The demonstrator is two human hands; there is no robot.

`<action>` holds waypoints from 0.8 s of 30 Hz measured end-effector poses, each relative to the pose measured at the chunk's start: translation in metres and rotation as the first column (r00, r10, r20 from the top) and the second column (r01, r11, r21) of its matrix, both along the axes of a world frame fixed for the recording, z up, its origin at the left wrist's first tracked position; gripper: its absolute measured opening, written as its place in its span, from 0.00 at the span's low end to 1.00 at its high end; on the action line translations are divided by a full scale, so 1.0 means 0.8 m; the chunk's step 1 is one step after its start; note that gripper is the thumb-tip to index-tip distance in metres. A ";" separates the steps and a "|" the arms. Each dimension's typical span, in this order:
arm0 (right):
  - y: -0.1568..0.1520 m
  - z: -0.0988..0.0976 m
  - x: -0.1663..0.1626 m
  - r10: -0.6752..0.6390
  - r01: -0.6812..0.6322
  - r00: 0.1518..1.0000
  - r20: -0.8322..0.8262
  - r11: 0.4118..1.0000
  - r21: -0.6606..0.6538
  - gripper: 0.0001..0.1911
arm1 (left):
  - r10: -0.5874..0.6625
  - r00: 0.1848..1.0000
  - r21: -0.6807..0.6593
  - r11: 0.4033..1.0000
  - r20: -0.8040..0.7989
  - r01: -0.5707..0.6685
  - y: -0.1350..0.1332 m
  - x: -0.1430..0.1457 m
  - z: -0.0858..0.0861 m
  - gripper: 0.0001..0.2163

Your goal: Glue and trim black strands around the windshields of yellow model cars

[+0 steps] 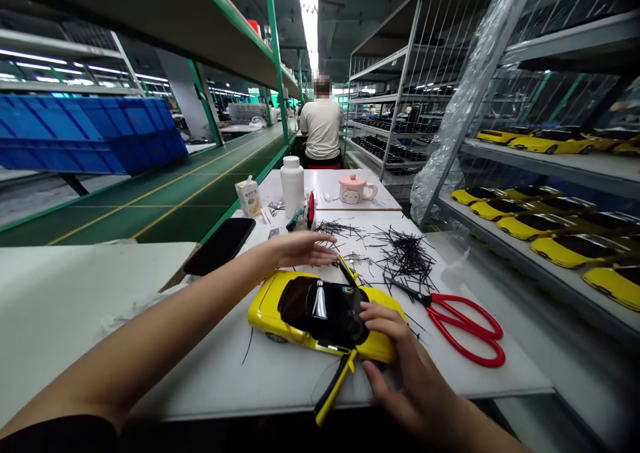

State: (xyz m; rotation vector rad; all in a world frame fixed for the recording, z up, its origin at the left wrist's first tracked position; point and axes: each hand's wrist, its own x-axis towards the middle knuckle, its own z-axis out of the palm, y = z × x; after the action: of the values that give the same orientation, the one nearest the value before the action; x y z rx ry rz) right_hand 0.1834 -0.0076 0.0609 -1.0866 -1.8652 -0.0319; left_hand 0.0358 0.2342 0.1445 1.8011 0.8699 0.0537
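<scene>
A yellow toy car [270,298] with a black roof lies on the white table [210,380], both its doors swung out. The near door [332,390] juts toward me over the table's front edge; the far door [349,271] stands out on the other side. My left hand [307,248] is stretched out flat beside the far door, fingers extended; whether it touches the door I cannot tell. My right hand [405,360] rests at the car's right end, fingertips on the body by the windscreen and thumb apart below, near the open near door.
Red-handled scissors [465,326] lie right of the car, by a pile of black strips [407,256]. Behind stand a white bottle [293,186], a pink-lidded mug [353,188] and a small box [248,196]. Racks [545,160] hold several yellow cars. A person [321,130] sits ahead.
</scene>
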 end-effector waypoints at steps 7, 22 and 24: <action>0.088 0.055 0.085 -0.106 0.178 0.965 0.241 0.937 -0.300 0.09 | 0.114 0.985 0.423 0.892 0.130 -0.159 -0.104 -0.082 0.020 0.20; 0.195 0.050 0.130 -0.034 0.426 0.833 0.552 0.675 -0.602 0.09 | 0.377 0.864 0.614 0.608 0.334 -0.503 -0.190 -0.135 -0.101 0.25; 0.178 0.061 0.130 -0.040 0.432 0.831 0.554 0.675 -0.598 0.09 | 0.382 0.867 0.631 0.597 0.320 -0.495 -0.191 -0.135 -0.100 0.25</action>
State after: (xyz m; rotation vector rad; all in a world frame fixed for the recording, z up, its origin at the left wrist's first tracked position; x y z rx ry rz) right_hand 0.2876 0.1347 0.1096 -2.0370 -2.2442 0.3065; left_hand -0.0723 0.0818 0.0649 2.1736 1.2818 0.9625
